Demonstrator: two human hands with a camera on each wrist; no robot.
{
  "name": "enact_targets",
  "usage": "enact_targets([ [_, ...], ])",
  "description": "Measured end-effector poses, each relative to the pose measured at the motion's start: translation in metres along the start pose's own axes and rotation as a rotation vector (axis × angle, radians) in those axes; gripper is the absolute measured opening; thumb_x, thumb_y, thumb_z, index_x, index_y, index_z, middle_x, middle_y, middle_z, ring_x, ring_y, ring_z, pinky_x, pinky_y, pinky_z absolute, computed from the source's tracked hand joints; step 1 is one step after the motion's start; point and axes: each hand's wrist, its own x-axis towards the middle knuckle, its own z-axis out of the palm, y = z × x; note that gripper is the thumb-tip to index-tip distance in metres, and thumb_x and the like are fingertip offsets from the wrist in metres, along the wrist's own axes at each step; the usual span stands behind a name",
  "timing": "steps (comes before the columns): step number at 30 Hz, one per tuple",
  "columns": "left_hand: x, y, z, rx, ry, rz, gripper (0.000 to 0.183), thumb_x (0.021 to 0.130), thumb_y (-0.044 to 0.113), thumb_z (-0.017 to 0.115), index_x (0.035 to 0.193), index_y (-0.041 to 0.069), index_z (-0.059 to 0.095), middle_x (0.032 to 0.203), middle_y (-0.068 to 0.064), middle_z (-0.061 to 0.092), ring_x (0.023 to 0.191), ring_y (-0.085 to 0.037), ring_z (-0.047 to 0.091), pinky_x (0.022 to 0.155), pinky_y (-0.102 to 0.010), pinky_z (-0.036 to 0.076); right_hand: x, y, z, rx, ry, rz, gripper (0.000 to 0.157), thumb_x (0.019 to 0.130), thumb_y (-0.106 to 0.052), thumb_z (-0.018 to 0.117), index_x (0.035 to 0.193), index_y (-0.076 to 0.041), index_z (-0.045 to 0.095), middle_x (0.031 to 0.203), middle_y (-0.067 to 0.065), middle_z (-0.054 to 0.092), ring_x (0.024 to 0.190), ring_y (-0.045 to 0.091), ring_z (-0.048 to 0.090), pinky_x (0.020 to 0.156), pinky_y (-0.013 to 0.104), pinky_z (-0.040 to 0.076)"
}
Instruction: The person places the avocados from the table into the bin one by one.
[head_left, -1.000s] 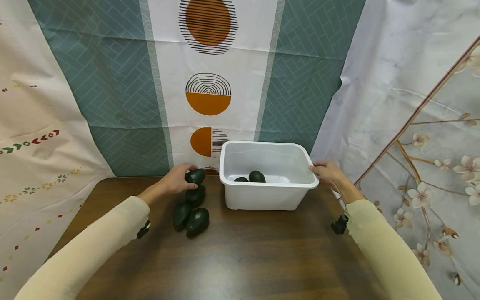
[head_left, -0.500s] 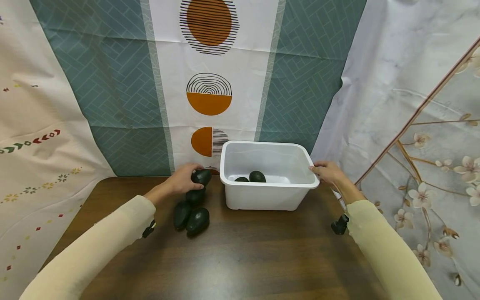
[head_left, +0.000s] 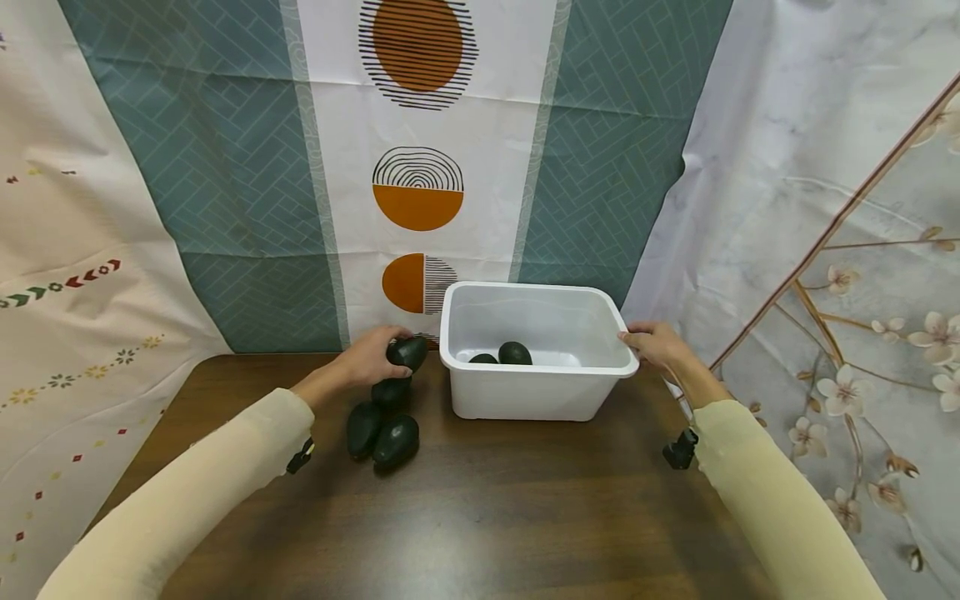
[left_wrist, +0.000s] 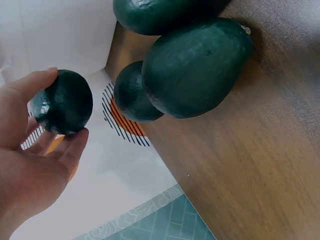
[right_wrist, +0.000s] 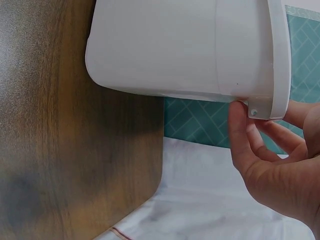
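My left hand grips a dark green avocado, thumb on one side and fingers on the other in the left wrist view. It is raised just left of the white plastic bin. Beneath and nearer me lie three more avocados on the table: one partly hidden avocado and a side-by-side pair, the left avocado and the right avocado. Inside the bin rest an avocado and another avocado half hidden by the front wall. My right hand pinches the bin's right rim.
The brown wooden table runs back to a hanging patterned cloth right behind the bin. A cream cloth hangs on the left side. On the right hangs a floral cloth.
My left hand has carried its avocado a short way right, toward the bin. The right hand, the bin and the other avocados stay where they were.
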Motion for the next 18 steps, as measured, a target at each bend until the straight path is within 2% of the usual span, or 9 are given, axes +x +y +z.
enact_targets([
  [12,0.000,0.004,-0.008,-0.034,0.011,0.022,0.067,0.089,0.018,0.086,0.144,-0.004,0.056,0.143,-0.026,0.059,0.127,-0.043,0.058,0.106,-0.058,0.048,-0.003,-0.001,0.000,0.007,0.001,-0.010,0.056,0.111,-0.022,0.056,0.152,0.014,0.041,0.130,0.027,0.060,0.089,0.014,0.066,0.074,0.029,0.060],
  [18,-0.002,0.005,-0.014,-0.048,0.008,-0.002,0.068,0.090,0.020,0.084,0.147,-0.002,0.054,0.145,-0.025,0.057,0.128,-0.042,0.057,0.107,-0.058,0.049,-0.003,-0.001,0.000,-0.010,0.003,-0.006,0.055,0.111,-0.022,0.056,0.152,0.013,0.042,0.132,0.027,0.059,0.091,0.016,0.066,0.075,0.029,0.060],
])
